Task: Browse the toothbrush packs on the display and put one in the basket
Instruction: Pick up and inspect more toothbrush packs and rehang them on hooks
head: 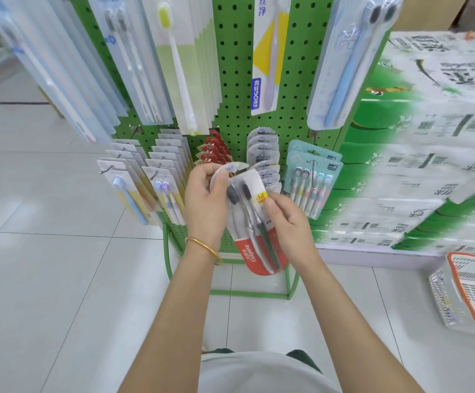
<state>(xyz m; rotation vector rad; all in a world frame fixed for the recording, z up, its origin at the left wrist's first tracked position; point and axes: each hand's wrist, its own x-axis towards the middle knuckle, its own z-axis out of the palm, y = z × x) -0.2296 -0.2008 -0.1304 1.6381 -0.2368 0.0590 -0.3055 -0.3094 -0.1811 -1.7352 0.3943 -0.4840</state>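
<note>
A toothbrush pack [254, 222] with two dark brushes and a red bottom band is held in front of the green pegboard display [232, 66]. My left hand [205, 202] pinches its rounded top edge, thumb on the front. My right hand [288, 225] grips its right side, thumb near the yellow sticker. More packs hang in rows on the display: red-topped ones [212, 150] and grey ones [263, 148] just behind the held pack. The basket [454, 296], white mesh with an orange rim, stands on the floor at the lower right.
Stacked green-and-white wrapped goods [429, 154] fill the right side beside the display. A five-brush pastel pack [311, 188] hangs right of my hands. Long single-brush packs [179, 66] hang overhead. The display's green frame foot [247, 293] rests on white floor tiles.
</note>
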